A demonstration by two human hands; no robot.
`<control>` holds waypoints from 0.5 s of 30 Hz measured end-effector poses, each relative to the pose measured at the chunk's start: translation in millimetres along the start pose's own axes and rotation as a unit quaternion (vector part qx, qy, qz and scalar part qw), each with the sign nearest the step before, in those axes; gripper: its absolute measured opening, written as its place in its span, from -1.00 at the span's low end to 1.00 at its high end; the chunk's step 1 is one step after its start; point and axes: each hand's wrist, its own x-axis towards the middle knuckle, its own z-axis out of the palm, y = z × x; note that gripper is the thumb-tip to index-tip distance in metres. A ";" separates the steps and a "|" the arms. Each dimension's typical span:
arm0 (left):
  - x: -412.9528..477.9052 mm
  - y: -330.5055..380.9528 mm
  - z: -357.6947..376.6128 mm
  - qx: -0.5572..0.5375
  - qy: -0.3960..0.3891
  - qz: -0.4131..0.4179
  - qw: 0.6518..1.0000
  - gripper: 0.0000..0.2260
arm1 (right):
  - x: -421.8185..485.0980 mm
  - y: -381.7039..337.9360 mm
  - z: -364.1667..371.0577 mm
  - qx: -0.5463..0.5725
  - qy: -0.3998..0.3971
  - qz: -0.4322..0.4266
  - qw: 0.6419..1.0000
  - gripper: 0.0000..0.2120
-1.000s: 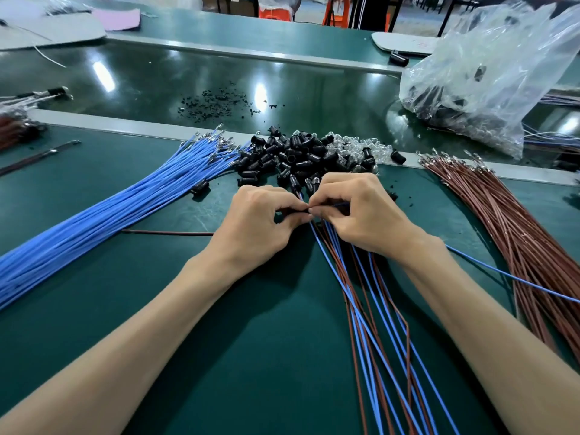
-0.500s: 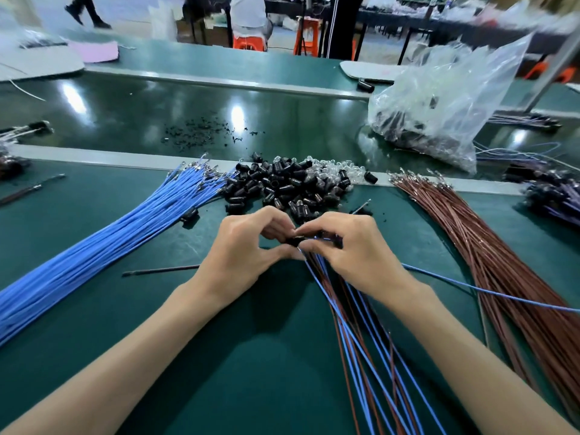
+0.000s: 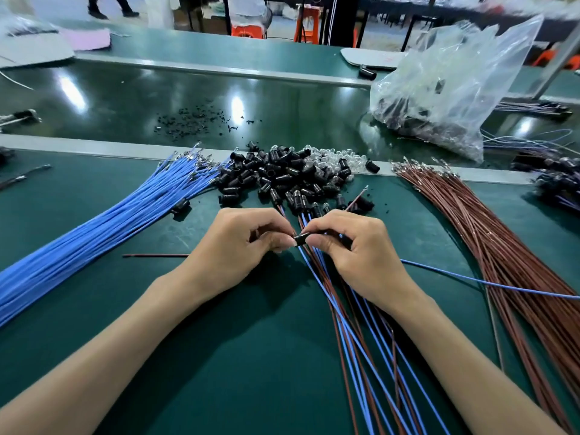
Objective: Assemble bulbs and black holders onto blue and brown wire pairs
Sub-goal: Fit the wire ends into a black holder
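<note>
**Both hands pinched on one black holder**

Nearest me, the matte dark-green desk [image 3: 251,372] carries a fan of thin blue and brown wire pairs [image 3: 353,340]. The fan runs up from the lower edge and passes under my right hand [image 3: 354,252]. My left hand [image 3: 235,249] sits just beside it, fingertips facing. Between them is a small black cylindrical holder [image 3: 300,240]. My left thumb and forefinger pinch its left end, my right thumb and forefinger curl round its right end, and my other fingers are tucked in. The holder sits at the top of the fan, mid-desk.

A lone brown wire [image 3: 157,255] lies flat to the left of my left wrist. A lone blue wire [image 3: 470,279] trails from under my right hand to the right edge.

Farther out, a thick sheaf of smooth blue wires [image 3: 94,233] slants on the left. A sheaf of brown wires [image 3: 502,246] lies on the right, and both show metal tips at their far ends. Between them is a heap of glossy black holders [image 3: 273,177], mingled at the back with clear rounded bulbs [image 3: 326,160].

Beyond a pale rail, a glossy dark belt [image 3: 110,98] holds scattered black crumbs [image 3: 194,120] and a crinkled clear plastic bag [image 3: 455,89].
</note>
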 end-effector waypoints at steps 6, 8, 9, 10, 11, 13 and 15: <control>-2.9 -2.6 0.2 -0.018 -0.004 0.040 0.999 -0.93 | -0.4 -0.2 -0.8 0.037 -0.020 0.034 0.999 -0.92; -3.0 -0.5 -2.3 -0.082 -0.010 -0.011 0.996 -0.97 | -0.9 -0.8 -1.7 0.063 -0.028 0.044 0.997 -0.91; -3.1 1.0 -3.3 -0.116 -0.017 -0.034 0.993 -0.97 | -1.3 -1.3 -2.2 0.073 -0.033 0.044 0.996 -0.91; -3.2 2.0 -3.6 -0.146 -0.024 -0.050 0.988 -0.96 | -1.7 -1.9 -2.6 0.080 -0.038 0.043 0.995 -0.91; -3.1 3.0 -3.7 -0.167 -0.029 -0.059 0.984 -0.95 | -1.9 -2.6 -3.0 0.085 -0.043 0.041 0.995 -0.90; -3.3 6.0 -3.9 -0.184 -0.037 -0.058 0.980 -0.93 | -2.3 -4.0 -3.7 0.095 -0.050 0.037 0.993 -0.88; -3.7 8.5 -4.5 -0.184 -0.043 -0.053 0.981 -0.88 | -2.4 -5.4 -4.3 0.108 -0.053 0.039 0.992 -0.84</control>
